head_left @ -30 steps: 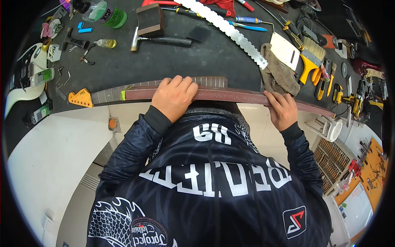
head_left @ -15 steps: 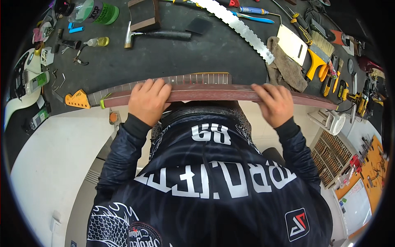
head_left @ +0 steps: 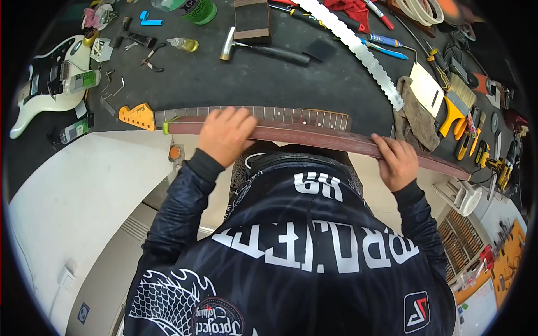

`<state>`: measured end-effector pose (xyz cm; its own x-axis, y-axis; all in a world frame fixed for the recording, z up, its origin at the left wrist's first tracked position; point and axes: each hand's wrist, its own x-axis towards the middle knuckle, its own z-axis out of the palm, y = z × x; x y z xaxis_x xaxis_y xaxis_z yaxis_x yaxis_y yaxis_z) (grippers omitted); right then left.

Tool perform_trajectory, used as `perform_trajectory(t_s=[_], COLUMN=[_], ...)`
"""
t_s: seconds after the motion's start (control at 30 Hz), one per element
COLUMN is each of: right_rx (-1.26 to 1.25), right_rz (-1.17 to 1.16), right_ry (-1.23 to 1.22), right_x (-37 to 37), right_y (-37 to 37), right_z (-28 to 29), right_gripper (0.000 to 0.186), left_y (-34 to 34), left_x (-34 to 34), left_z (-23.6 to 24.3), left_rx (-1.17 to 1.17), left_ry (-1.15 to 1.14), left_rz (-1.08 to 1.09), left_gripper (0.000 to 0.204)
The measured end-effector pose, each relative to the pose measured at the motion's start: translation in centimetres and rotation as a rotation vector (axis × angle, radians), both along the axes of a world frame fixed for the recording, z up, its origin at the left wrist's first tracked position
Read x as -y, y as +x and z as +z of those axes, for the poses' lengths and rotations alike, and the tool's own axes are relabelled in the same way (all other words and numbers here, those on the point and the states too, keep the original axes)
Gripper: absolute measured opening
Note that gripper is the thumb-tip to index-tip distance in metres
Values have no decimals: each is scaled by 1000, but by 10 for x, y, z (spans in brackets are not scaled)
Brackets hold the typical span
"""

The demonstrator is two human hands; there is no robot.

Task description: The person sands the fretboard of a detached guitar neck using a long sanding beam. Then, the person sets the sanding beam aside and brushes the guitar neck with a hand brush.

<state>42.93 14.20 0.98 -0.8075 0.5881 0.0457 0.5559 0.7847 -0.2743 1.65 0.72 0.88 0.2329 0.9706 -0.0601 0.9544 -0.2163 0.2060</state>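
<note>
Sitting nearer the headstock (head_left: pixel 137 116) than a second ago, the beam (head_left: pixel 314 136) spans more neck (head_left: pixel 314 118); left hand (head_left: pixel 227 134) and right hand (head_left: pixel 399 162) clamp fingers around it.

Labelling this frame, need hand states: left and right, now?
Left hand: closed on the long reddish-brown bar, toward its left end.
Right hand: closed on the same bar, farther right.

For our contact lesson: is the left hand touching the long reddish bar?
Touching. The head view shows the left hand gripping across the long reddish bar, with no gap.
</note>
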Motion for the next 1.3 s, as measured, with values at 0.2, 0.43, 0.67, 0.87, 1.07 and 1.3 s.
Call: perform_trajectory(t_s=[0.2,0.43,0.67,0.87,1.07,1.3], right_rx=[-82,-159,85,-76,-133,-127], right_rz=[19,67,-137,-103,-80,-88], right_ry=[-8,-95,-47,-54,-71,-80], right_x=[23,34,-12,-6,15,15], right_y=[-93,-146,4,15,-32,-48], right_z=[4,-2,12,1,-2,-1], right_gripper=[56,55,73,54,52,47], left_y=[-87,-159,-204,-200,-18,19], left_x=[41,68,85,81,0,-6], left_z=[-2,-1,-1,13,18,-10], left_rx=[-56,-81,-171,-318,46,39], left_ry=[-43,-69,-124,-63,-30,-11], left_rz=[70,83,195,287,8,92], left_gripper=[56,56,55,65,76,58])
